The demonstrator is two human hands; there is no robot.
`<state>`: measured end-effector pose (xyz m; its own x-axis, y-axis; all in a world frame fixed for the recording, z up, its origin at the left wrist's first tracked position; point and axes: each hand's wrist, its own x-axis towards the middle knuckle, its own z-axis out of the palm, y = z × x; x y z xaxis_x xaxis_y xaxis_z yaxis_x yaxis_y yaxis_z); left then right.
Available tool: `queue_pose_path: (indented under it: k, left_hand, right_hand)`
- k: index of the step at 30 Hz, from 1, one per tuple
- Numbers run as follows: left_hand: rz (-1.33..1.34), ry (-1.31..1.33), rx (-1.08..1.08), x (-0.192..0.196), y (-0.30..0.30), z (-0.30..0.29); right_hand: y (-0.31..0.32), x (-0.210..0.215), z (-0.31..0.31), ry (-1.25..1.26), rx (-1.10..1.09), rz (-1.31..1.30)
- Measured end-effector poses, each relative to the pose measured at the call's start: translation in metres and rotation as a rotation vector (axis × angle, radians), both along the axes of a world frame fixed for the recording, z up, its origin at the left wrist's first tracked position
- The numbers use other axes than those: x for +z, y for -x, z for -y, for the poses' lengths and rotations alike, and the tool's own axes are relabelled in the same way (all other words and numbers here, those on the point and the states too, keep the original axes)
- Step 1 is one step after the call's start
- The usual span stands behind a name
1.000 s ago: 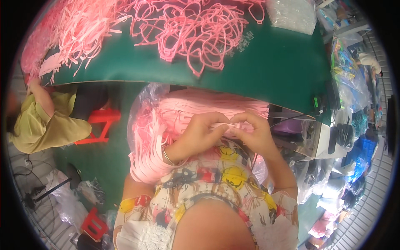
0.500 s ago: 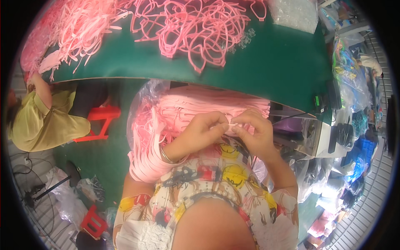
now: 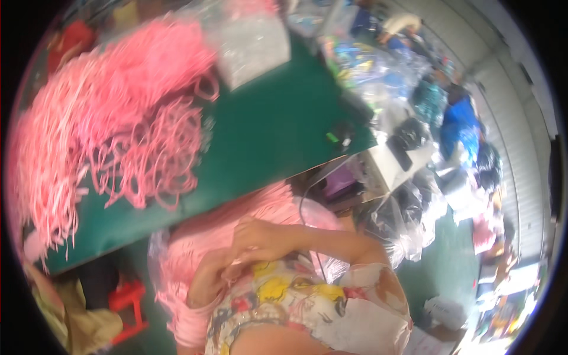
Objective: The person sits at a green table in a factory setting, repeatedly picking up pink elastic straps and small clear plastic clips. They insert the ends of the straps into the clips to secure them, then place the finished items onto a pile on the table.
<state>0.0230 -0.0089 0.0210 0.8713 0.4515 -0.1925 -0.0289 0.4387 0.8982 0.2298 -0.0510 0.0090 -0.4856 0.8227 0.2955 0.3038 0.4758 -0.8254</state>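
Pink cords fill my lap in a thick bundle, thin flat strands of a soft candy pink lying side by side, gathered in a clear plastic bag whose film shows at the bundle's left edge. My right hand is curled shut over the top of the bundle, knuckles up, pinching a few strands, and my left hand sits just below it, fingers bent in against the same strands (the blur keeps me from telling exactly how many each hand has). The two hands touch one another over my printed shirt, which is pale with yellow, red and blue patches. Beyond my lap stands a green table, and on it lies a large loose heap of pink loops, the same colour as the cords I hold, tangled and spilling toward the table's left edge. A clear bag of pale bits rests at the far side of the table. Under the table, to my left, a red stool stands on the floor.
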Motion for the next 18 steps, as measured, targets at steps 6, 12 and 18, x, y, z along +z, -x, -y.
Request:
queue_pose_path:
  k: [6,12,18]
  left_hand:
    - [-0.201,-0.087,0.177,0.020,-0.014,0.008]
    - [-0.254,-0.946,0.290,-0.004,-0.012,0.021]
    - [-0.178,-0.234,0.264,0.018,-0.003,0.007]
  right_hand:
    - [-0.013,0.011,0.006,0.297,-0.061,-0.245]
    - [-0.015,0.005,0.002,0.484,0.108,-0.368]
    - [-0.006,0.014,-0.015,0.003,-0.130,0.026]
